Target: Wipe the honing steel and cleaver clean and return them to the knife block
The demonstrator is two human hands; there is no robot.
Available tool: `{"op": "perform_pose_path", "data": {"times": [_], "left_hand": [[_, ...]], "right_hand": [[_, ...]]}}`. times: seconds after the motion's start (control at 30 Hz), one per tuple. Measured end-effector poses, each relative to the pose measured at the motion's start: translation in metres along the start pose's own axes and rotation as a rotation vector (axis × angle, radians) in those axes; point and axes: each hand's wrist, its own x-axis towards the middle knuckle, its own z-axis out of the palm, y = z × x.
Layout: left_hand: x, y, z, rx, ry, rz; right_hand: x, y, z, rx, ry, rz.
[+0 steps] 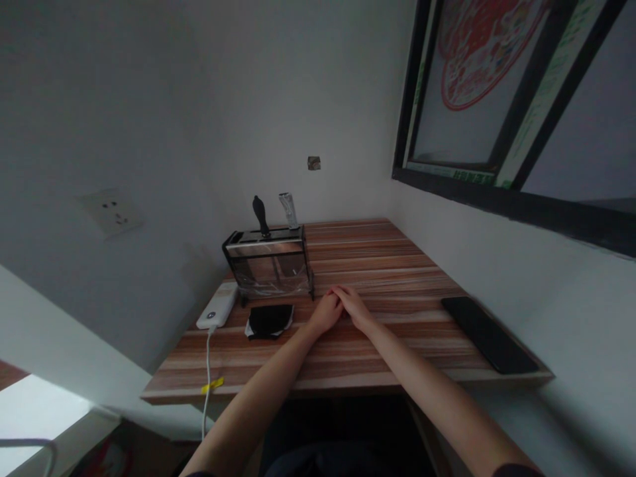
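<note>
My left hand [326,313] and my right hand [352,306] rest together on the striped wooden table [377,258]. Their fingers are closed loosely against each other, the right fingers lapping over the left ones. I see nothing held in either; the palms are hidden. Just beyond my left hand stands a rack [268,265] with a black frame and shiny sides. A black handle [259,213] and a silver, wrapped-looking handle [288,209] stick up from its slots. Left of my hands lies a folded black cloth-like item [269,320] with pale edges.
A white power bank [218,306] with a white cable [207,371] lies at the left edge, near yellow tape [212,385]. A black phone [487,333] lies at the right. Walls border the table, with a socket [112,212] and a dark-framed window [467,86].
</note>
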Motion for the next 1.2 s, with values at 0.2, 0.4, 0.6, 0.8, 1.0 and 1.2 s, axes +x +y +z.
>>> {"op": "perform_pose_path", "data": {"times": [0.2,0.4,0.6,0.8,1.0,1.2], "left_hand": [[0.0,-0.0003,0.0001,0.018,0.022,0.016],[0.0004,0.0015,-0.0006,0.045,0.066,0.055],[0.0001,0.0006,0.0006,0.062,0.068,0.06],[-0.0015,0.0031,-0.0009,0.072,0.073,0.066],[-0.001,0.0024,-0.0007,0.078,0.082,0.07],[-0.0019,0.0062,-0.0021,0.08,0.106,0.091]], "right_hand": [[-0.0011,-0.0006,-0.0005,-0.006,0.012,-0.02],[0.0008,-0.0005,-0.0013,-0.012,0.014,-0.055],[0.0003,-0.0013,-0.0019,-0.025,0.009,-0.056],[0.0,-0.0021,-0.0012,-0.033,0.013,-0.049],[0.001,-0.0021,-0.0015,-0.038,0.021,-0.062],[0.0014,-0.0015,-0.0018,-0.035,0.018,-0.064]]}}
